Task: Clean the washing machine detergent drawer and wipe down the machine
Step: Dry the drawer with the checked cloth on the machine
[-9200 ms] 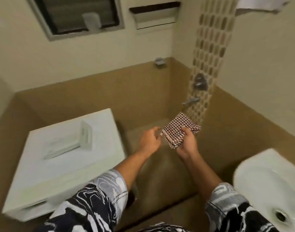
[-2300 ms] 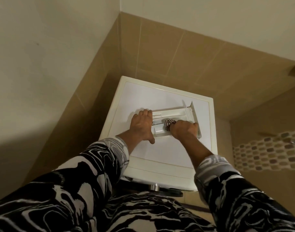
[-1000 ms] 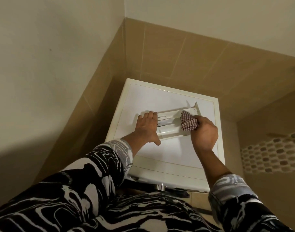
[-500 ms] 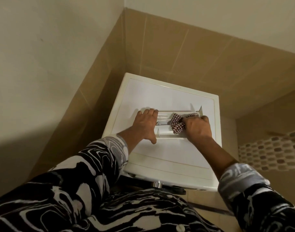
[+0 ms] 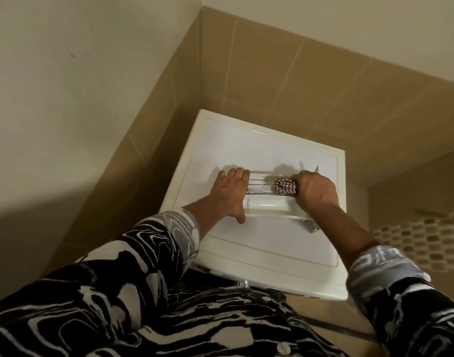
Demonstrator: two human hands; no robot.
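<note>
- The white washing machine point(image 5: 259, 150) stood at the centre of the frame, set into a corner of tan wall tiles point(image 5: 323, 86).
- The detergent drawer point(image 5: 269, 205) lay flat on the machine's top, just right of centre, its length running across the frame.
- The left hand point(image 5: 229, 193) rested on the drawer's left end, fingers straight and side by side, thumb splayed toward the lower edge.
- The right hand point(image 5: 314, 193), at the drawer's right end, had its fingers curled tight round a bunched checked cloth point(image 5: 285, 187), which was pressed into the drawer's upper channel.
- Black-and-white patterned sleeves point(image 5: 143, 253) filled the lower frame.
</note>
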